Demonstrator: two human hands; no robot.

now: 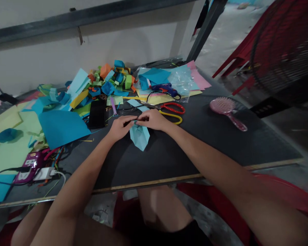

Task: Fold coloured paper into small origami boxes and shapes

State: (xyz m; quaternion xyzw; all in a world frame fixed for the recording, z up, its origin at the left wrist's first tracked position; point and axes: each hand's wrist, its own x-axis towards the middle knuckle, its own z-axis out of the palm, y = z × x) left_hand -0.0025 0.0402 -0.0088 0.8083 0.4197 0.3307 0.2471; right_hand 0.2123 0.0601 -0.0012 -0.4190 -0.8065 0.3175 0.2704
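In the head view, both hands, the left (122, 127) and the right (154, 119), meet at the centre of the frame, fingers pinched on the top end of a light-blue folded paper piece (140, 136). It is just above a dark, flat table (169, 160) with a pale, worn front edge. Multicoloured folded paper scraps (118, 78) are heaped at upper centre-left, with a flat black rectangular phone (97, 114) below them. Metal scissors with red and yellow handles (172, 104) lie beside the right hand; a pink oval hairbrush (223, 105) lies at centre right. Behind runs a whitish wall (143, 42) crossed by a grey bar (77, 19). A dark round wire-caged fan (284, 51) fills the upper right, before a red chair (238, 53).
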